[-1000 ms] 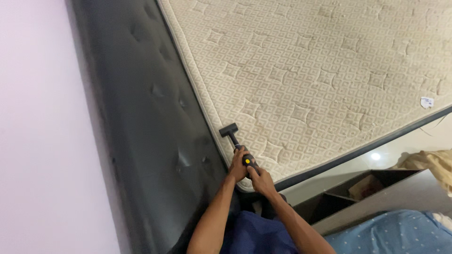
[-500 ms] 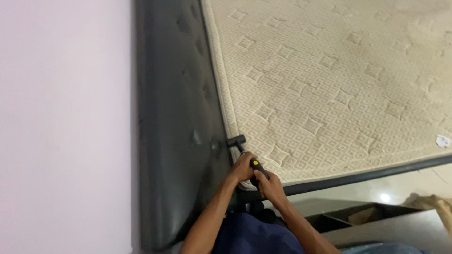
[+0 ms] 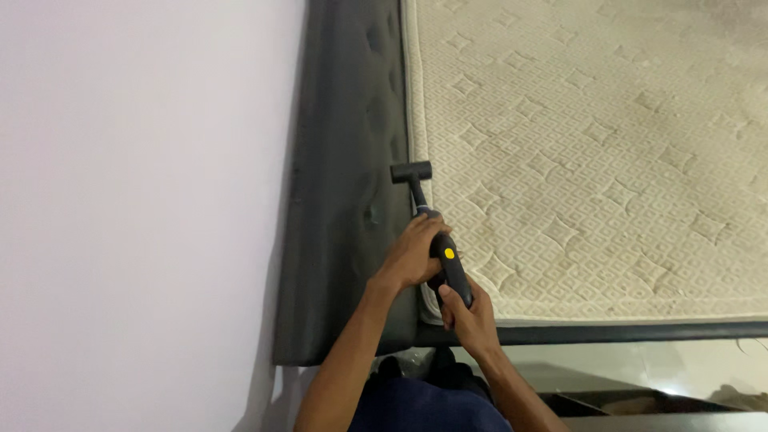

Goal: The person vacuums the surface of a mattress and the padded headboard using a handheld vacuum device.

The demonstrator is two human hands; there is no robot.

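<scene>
Wall (image 3: 136, 200), plain and pale, fills the left side. Next to it stands the dark padded headboard with button dents (image 3: 344, 160), running from top to bottom.

Just right of the headboard is the small black hand vacuum with a yellow button (image 3: 444, 260). Its thin neck points up and away from the person, and its flat black brush head (image 3: 411, 171) sits right at the crack where the headboard meets the mattress edge. The left hand (image 3: 412, 260) is wrapped over the front of the vacuum body, fingers curled tight around it. The right hand (image 3: 468, 316) grips the back end of the same vacuum, fingers closed on it too. Both arms come up from the bottom, over dark blue clothes (image 3: 424, 404).

To the right lies the big cream quilted mattress with a diamond pattern (image 3: 592, 160). It has no sheet on it. It looks a bit grey and smudgy in places, most of all near the top right.

It looks like the cleaning is at the near end of the headboard edge. The long crack further up the headboard and the wide middle of the mattress probably need doing too, though you cannot tell clean spots from dirty ones for sure.

Along the bottom runs the dark bed frame rail (image 3: 624, 330), with shiny floor (image 3: 680, 368) below it.
</scene>
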